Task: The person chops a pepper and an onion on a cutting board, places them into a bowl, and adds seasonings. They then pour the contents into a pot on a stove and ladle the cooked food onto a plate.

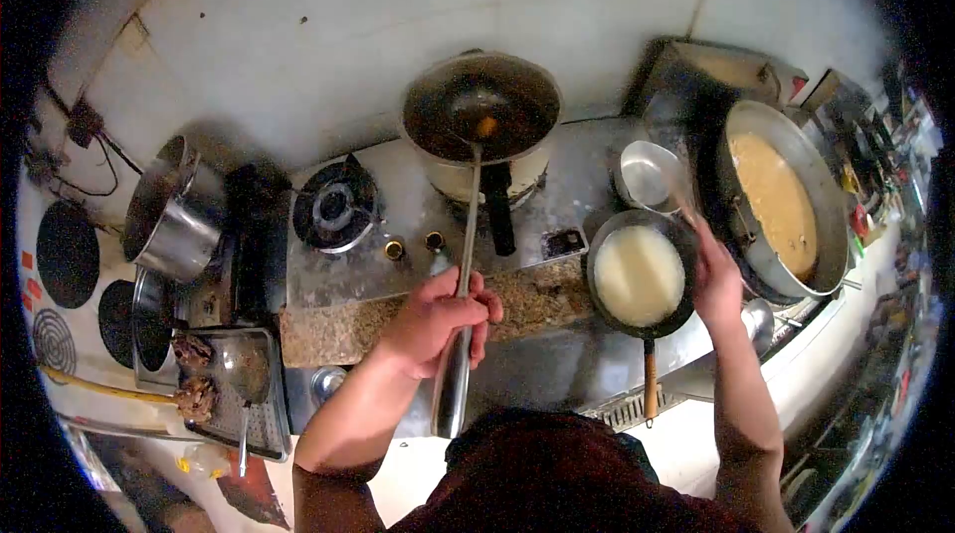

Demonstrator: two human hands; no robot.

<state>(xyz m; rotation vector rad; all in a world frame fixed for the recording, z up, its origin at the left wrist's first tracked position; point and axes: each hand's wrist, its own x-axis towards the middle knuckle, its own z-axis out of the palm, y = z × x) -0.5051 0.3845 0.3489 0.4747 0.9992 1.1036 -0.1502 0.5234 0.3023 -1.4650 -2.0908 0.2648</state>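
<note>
Over the right-hand burner of the steel stove, my left hand is wrapped tight around the long metal handle of the ladle, whose bowl sits down inside the dark pot with something small and orange in it. To do this well I judge I should keep the handle low and steady so the bowl stays level and clear of the pot's rim. My right hand is closed on the handle of a second, empty ladle, held just above the black frying pan, which holds a pale, creamy batter or liquid. Beyond that, a big wok is filled with a tan, grainy mixture. Far left, a shiny steel pot lies tilted on its side, contents hidden, above a tray carrying brownish lumps.
</note>
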